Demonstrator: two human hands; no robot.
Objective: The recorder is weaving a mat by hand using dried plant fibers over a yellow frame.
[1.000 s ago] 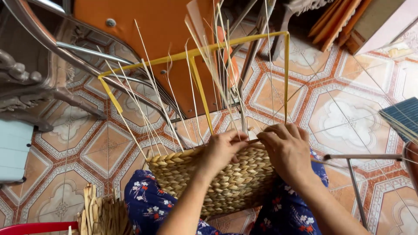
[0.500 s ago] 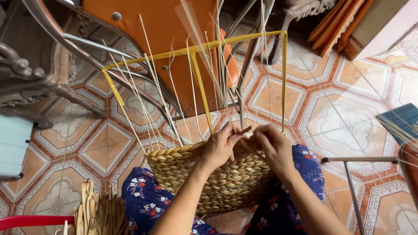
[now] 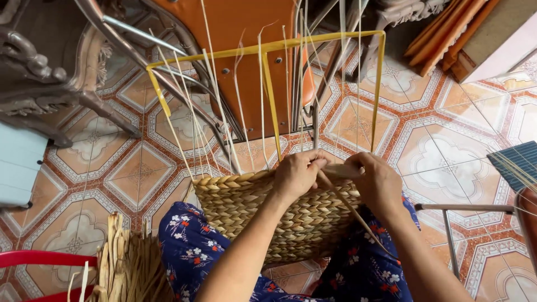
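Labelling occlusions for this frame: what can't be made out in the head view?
- Near wall of the woven straw basket: covered by both forearms.
- Left hand fingertips and grip: curled over the basket rim, contact hidden.
- Right hand palm: turned away.
- Bundle of dried straw: cut by the bottom edge.
- Blue slatted panel: cut by the right edge.

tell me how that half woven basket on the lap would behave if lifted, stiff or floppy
The woven basket probably holds its shape: tight weave on a yellow wire frame. The loose upright strands would likely sway. Probably light.
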